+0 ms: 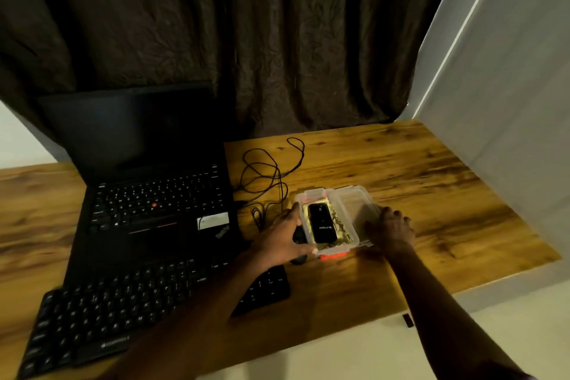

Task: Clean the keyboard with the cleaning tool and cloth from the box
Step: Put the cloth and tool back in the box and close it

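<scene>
Head view: a clear box [355, 238] sits right of the laptop [154, 194], its lid [359, 207] folded open. Inside, a black cleaning tool [320, 222] lies on a yellow cloth [343, 227]. The left grip [287, 237] clasps the box's left wall and the right grip [393, 230] curls over the lid. Bare bench [447, 194] lies to the right.

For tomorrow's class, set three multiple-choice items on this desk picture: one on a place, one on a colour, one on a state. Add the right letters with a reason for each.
1. Where does the black cleaning tool lie? A on the laptop; B in the clear box; C on the keyboard.
2. What colour is the box's latch? A blue; B green; C red.
3. How is the box's lid? A folded open; B shut; C missing.
Answers: 1 B, the tool lies inside on the yellow cloth; 2 C, the front latch shows red; 3 A, the lid lies open to the right, contents uncovered.
</scene>
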Demonstrator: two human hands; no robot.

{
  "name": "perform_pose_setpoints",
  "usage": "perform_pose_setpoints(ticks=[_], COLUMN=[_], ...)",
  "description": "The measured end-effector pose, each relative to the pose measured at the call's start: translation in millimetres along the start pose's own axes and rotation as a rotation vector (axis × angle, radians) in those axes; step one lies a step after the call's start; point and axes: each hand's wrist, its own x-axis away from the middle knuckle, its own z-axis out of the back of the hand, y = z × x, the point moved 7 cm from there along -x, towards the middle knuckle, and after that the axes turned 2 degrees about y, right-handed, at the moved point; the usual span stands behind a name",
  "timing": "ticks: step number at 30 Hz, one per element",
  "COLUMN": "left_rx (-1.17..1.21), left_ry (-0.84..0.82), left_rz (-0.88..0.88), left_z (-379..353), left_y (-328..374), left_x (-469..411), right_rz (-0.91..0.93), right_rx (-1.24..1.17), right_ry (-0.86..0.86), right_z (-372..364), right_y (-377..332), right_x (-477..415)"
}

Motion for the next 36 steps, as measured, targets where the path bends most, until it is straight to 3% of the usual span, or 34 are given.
perform_pose_setpoints(ticks=[5, 10, 15, 18, 26, 36], left_rx=[-0.051, -0.051, -0.011, 0.021, 0.034, 0.111], left_ry=[-0.007, 0.003, 0.024, 0.049, 0.083, 0.145], left_rz=[-0.015, -0.025, 0.0, 0.025, 0.07, 0.115], left_z=[-3, -3, 0, 4, 5, 13], left_y=[5, 5, 2, -2, -2, -1], left_x=[1, 0, -2, -6, -17, -25], right_rz=[-0.002, 0.042, 0.267, 0.434, 0.693, 0.715], right_rx=[-0.124, -0.489, -0.711, -0.555, 0.029, 0.059], right_ry=[0.031, 0.093, 0.366, 0.471, 0.424, 0.368], right_z=[-3, 17, 59, 66, 18, -3], right_y=[1, 4, -20, -46, -104, -101], right_x=[-7, -14, 20, 43, 95, 108])
